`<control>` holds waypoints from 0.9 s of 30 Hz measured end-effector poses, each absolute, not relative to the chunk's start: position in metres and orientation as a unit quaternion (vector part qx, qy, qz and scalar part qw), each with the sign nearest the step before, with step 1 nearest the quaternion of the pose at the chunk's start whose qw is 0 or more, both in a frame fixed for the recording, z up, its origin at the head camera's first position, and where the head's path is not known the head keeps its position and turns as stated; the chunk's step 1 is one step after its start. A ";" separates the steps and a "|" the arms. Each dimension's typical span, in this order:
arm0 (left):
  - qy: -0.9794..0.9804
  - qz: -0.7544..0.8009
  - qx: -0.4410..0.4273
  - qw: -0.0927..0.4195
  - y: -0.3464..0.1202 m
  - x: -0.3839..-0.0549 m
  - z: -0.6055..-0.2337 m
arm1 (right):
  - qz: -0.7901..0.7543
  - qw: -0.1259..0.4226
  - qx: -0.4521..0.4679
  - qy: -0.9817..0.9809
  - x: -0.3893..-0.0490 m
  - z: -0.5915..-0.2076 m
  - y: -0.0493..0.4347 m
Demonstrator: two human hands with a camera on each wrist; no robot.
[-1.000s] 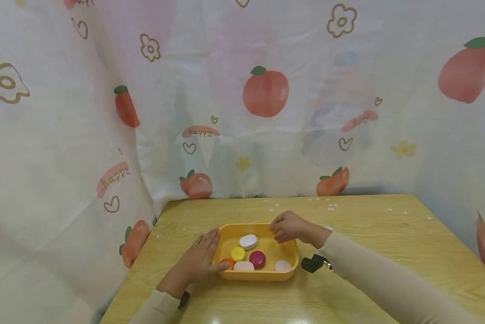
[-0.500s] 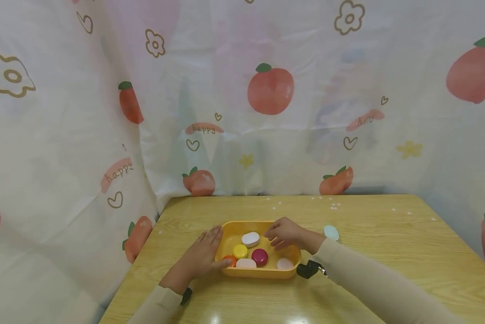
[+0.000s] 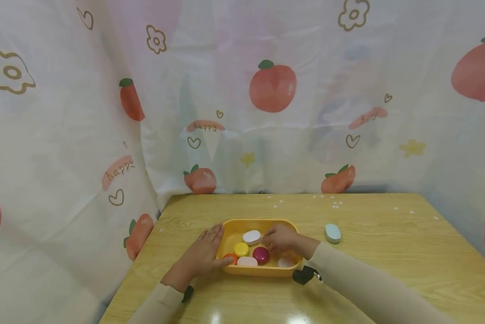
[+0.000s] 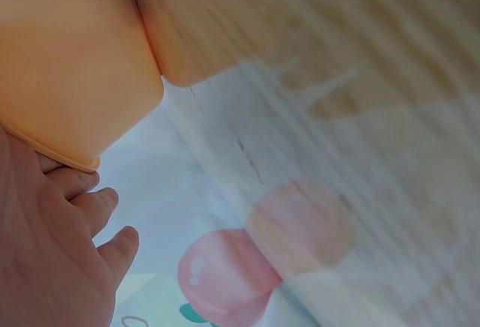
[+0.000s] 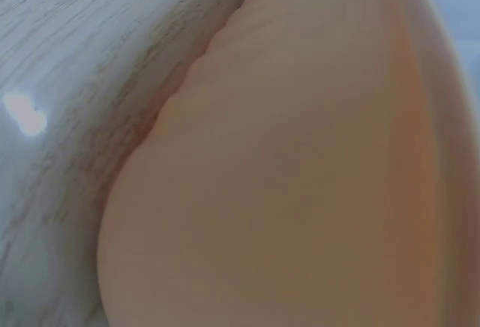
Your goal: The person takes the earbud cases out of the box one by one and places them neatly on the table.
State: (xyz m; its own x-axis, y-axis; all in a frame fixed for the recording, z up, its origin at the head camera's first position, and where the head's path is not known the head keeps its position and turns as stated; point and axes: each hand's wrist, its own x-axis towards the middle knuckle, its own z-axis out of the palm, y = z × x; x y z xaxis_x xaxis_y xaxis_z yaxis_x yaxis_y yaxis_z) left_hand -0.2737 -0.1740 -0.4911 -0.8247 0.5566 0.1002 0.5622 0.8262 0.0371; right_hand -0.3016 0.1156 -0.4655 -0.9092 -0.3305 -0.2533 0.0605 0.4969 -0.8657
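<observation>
Tray [image 3: 258,271]: sitting on table [image 3: 388,234], holding coloured pieces [image 3: 241,249]. Left hand [image 3: 201,253]: resting straight-fingered against tray's left side. Right hand [image 3: 283,238]: hovering over tray, near magenta piece [image 3: 260,256]; whether gripping, cannot tell.

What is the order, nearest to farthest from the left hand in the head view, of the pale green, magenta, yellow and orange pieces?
From the left hand:
1. Orange piece: the tray's near left corner.
2. Yellow round piece: right of the orange.
3. Magenta round piece: right of the yellow.
4. Pale green piece: on the table, right of the tray.
</observation>
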 end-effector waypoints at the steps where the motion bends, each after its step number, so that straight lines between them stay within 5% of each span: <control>1: -0.954 -0.033 -0.293 0.043 -0.174 -0.274 -0.491 | -0.487 0.195 -0.087 0.847 -0.301 -0.466 0.115; 27: -0.950 -0.057 -0.303 0.048 -0.175 -0.273 -0.490 | -0.416 0.178 -0.134 0.882 -0.293 -0.478 0.103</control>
